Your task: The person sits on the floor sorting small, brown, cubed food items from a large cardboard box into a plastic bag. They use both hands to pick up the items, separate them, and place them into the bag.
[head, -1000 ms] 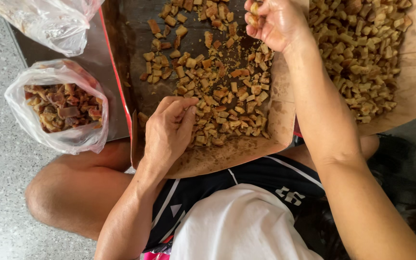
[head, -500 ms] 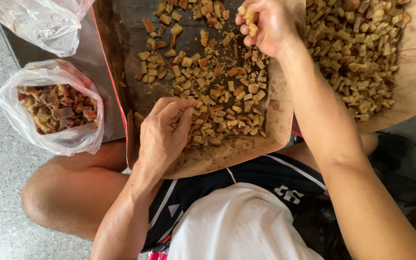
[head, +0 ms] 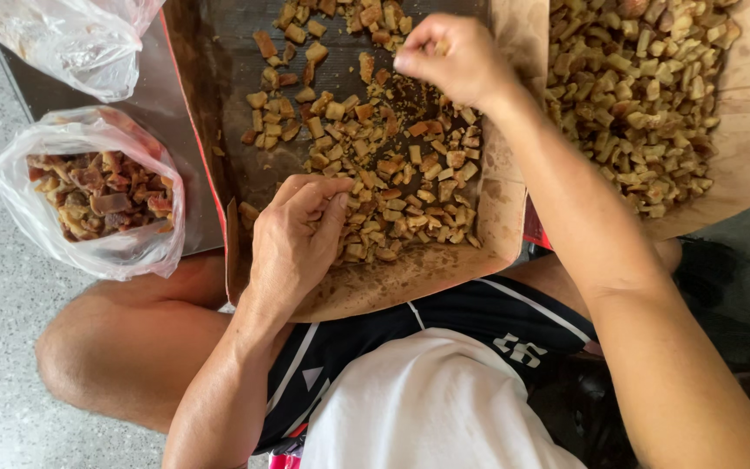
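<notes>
A bag (head: pixel 97 195) of dark scraps sits far left on the floor, just beside the tray's (head: pixel 219 104) red edge. The left hand (head: pixel 292 243) rests near the tray's near edge, fingers curled narrow on the cubes (head: pixel 392 187). The right hand (head: pixel 453 56) pinches cubes farther in. A fuller pile (head: pixel 644 95) fills the right.

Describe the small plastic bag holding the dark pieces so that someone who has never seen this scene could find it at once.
Start at the brown paper-lined tray under the left hand. Look past its left edge, above the bent knee: an open clear bag sits there. Unlike the bag above, it holds dark reddish-brown chunks.
</notes>
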